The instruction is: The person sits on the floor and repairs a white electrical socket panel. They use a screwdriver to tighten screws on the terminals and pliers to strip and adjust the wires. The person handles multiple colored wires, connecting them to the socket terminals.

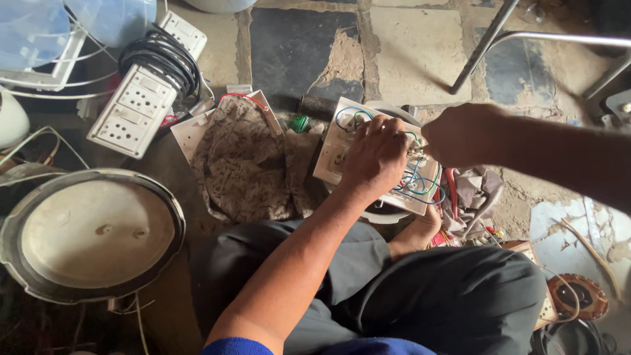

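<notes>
A white switch board [332, 154] lies face down on a round white object in front of my crossed legs, with blue, green and red wires [420, 184] across its back. My left hand [374, 156] rests on the board and pinches the wiring near its middle. From the right, my right hand [463, 135] reaches in as a closed fist at the same spot; what it grips is hidden by the fingers.
A patterned brown cloth [246, 161] lies left of the board. A white socket strip [135, 108] with coiled black cable sits at upper left, a round metal lid [92, 233] at lower left. Metal chair legs [486, 43] stand at upper right, and a grey rag [476, 190] lies right of the board.
</notes>
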